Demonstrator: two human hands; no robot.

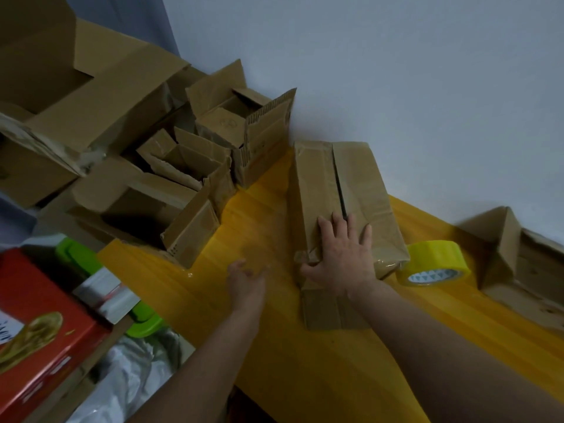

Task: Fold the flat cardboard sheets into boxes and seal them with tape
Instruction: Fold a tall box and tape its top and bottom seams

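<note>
A long brown cardboard box (360, 184) lies on the yellow table (305, 377), its two top flaps meeting along a dark seam. My right hand (341, 254) presses flat on its near end, fingers spread, thumb at the box's left edge. A loose flap (326, 309) hangs down at the near end. My left hand (247, 280) hovers over the table just left of the box, fingers relaxed, holding nothing. A roll of yellow tape (433, 262) lies on the table right beside the box.
Several open, folded cardboard boxes (189, 166) crowd the table's left and back, with a big one (61, 96) behind. Another cardboard piece (518, 254) sits at the right by the wall. A red box (36, 331) and green containers (82, 254) stand lower left.
</note>
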